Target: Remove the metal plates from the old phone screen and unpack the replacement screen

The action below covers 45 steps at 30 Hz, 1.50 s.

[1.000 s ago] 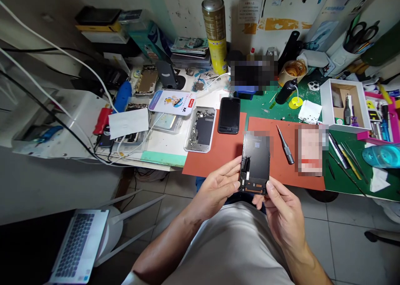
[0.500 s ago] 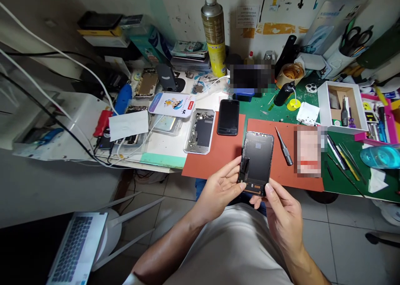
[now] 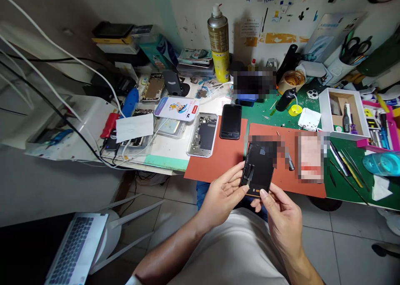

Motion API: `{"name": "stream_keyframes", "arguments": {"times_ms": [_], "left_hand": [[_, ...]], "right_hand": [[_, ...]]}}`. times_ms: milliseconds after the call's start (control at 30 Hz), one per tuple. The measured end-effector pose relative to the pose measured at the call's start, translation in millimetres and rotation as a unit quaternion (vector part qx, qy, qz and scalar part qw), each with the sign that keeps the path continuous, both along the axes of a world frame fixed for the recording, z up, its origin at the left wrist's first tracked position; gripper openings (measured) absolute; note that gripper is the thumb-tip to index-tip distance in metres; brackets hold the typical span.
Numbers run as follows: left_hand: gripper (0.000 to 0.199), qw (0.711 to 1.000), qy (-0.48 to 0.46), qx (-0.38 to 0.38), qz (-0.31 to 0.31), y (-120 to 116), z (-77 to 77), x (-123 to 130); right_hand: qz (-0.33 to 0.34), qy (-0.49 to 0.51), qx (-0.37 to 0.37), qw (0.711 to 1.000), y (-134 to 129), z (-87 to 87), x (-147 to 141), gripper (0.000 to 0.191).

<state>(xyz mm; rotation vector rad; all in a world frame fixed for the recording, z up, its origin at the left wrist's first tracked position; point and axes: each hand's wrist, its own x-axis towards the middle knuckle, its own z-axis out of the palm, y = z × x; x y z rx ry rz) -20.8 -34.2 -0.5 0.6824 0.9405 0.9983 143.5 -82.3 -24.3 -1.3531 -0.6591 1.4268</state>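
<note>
A dark phone screen panel (image 3: 258, 170), its inner side facing up, is held between my two hands over the front edge of the mat. My left hand (image 3: 222, 195) grips its left edge and lower left corner, thumb on top. On the lower right corner, my right hand (image 3: 281, 212) has its thumb on the face and fingers beneath. A black phone (image 3: 230, 121) lies on the reddish-brown mat (image 3: 206, 170). Left of it, an opened phone housing (image 3: 203, 135) rests in a clear tray. A small screwdriver (image 3: 290, 160) lies right of the panel, partly blurred out.
Tweezers and thin tools (image 3: 350, 168) lie on the green mat at the right, near a blue transparent container (image 3: 381, 164). A white box (image 3: 343, 112) holds small tools. A spray can (image 3: 218, 47) stands at the back. Cables hang at the left; a laptop (image 3: 75, 243) sits lower left.
The view has shifted, so the bench things appear slightly lower. The held panel has tilted a little and looks darker. Both hands keep their hold, with the right thumb slightly further left on it.
</note>
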Motion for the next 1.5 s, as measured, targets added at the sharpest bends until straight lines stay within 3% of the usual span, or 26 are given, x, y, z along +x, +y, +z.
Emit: {"name": "stream_keyframes", "arguments": {"times_ms": [300, 600, 933, 1233, 1500], "left_hand": [[0.057, 0.997, 0.075, 0.037, -0.002, -2, 4.8, 0], [0.047, 0.994, 0.090, 0.025, 0.056, 1, 8.1, 6], [0.045, 0.993, 0.098, 0.031, 0.056, 2, 5.1, 6], [0.045, 0.992, 0.113, 0.032, 0.045, 3, 3.6, 5], [0.045, 0.990, 0.123, 0.054, 0.041, 2, -0.7, 3]], "right_hand": [[0.007, 0.017, -0.005, 1.000, 0, -7.1, -1, 0.040], [0.019, 0.000, -0.005, 1.000, 0, -5.3, -2, 0.041], [0.019, -0.001, -0.010, 1.000, 0, -6.4, -1, 0.041], [-0.020, -0.021, -0.026, 0.999, 3, 7.0, -9, 0.039], [-0.003, -0.080, 0.022, 0.997, 1, -8.6, -4, 0.041]]}}
